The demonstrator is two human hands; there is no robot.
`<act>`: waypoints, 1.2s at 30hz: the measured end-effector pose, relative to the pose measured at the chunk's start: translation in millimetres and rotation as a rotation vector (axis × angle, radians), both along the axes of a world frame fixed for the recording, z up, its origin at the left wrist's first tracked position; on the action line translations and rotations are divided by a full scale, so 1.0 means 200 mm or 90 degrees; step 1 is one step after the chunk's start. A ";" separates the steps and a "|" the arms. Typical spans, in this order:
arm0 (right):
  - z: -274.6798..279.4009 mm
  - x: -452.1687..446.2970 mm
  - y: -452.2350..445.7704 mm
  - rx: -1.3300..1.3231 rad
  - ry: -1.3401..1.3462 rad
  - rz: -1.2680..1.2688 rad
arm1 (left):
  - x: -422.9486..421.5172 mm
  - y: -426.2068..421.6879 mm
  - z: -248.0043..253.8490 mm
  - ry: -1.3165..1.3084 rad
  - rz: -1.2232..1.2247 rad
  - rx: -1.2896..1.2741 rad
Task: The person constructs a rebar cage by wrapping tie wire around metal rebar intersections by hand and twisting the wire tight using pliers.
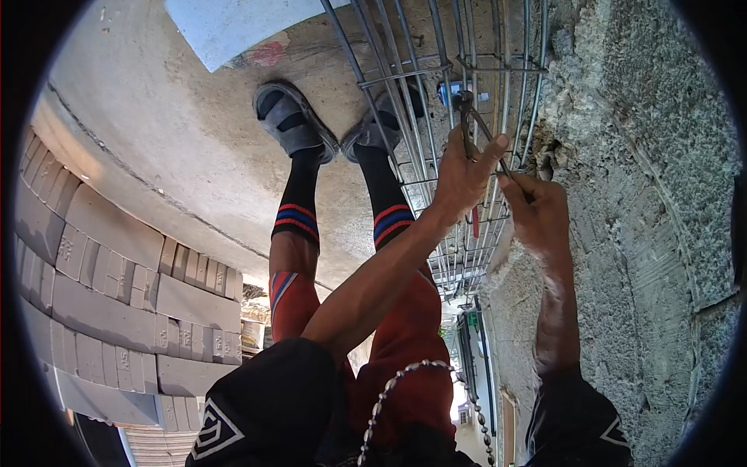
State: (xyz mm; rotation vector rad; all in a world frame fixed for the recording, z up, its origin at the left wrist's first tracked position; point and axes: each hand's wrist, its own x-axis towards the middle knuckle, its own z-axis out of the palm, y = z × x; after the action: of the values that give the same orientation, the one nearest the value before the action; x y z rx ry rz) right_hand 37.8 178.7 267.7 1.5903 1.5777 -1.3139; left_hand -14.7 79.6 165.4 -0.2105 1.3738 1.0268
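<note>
Dark metal pliers (466, 117) lie against the long steel bars of a wire cage (420, 86) in the upper middle. My left hand (463, 175) is closed round one handle of the pliers, its thumb pointing up and right. Just to the right, my right hand (537, 210) is closed with thumb and fingertips together at the lower end of the other handle, beside the cage's right edge. Whether those fingertips also pinch a wire is too small to tell. The plier jaws point up, near a crossbar.
A rough concrete wall (622, 218) rises close on the right. My sandalled feet (292, 121) stand on the concrete floor (194, 124), one partly behind the bars. A pale sheet (233, 23) lies at the top. Stacked grey blocks (117, 265) fill the left.
</note>
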 end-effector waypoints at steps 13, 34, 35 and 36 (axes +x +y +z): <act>-0.12 -0.16 0.22 -0.015 -0.007 0.146 | -0.11 0.08 0.03 -0.110 0.040 -0.064; 0.00 -0.13 0.03 0.353 -0.173 0.782 | -0.02 0.38 -0.11 -0.131 0.268 -0.203; -0.03 -0.09 0.03 0.371 -0.185 0.807 | -0.02 0.40 -0.12 -0.124 0.266 -0.225; -0.06 -0.08 0.04 0.393 -0.197 0.830 | -0.01 0.41 -0.12 -0.115 0.265 -0.244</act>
State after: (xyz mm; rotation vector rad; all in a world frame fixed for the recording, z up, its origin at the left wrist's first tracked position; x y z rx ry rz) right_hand 22.7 187.3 256.0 0.5878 2.2270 0.1191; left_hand -16.4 162.0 140.7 -0.8832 1.3804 1.0412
